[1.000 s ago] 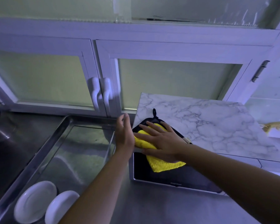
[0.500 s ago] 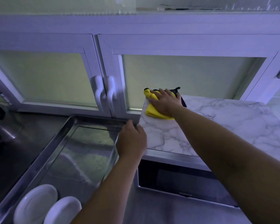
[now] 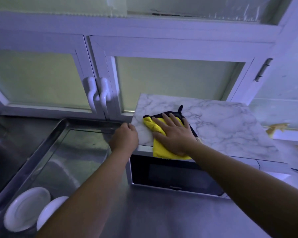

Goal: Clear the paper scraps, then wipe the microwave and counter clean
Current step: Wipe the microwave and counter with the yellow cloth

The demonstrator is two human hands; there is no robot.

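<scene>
A flat right hand presses a yellow, black-edged microfibre cloth onto the marble-patterned top of the steel-framed microwave; the left hand, fingers curled over its corner, apparently steadies it.

the right hand lies flat with straight fingers on a yellow cloth with a black edge, pressing it onto the marble-patterned top of the microwave. the cloth's near end hangs over the front edge above the dark door. the left hand grips the top's near left corner, fingers curled round it. left of the microwave a steel tray sits on the steel desk, with two white plates at its near end.
</scene>
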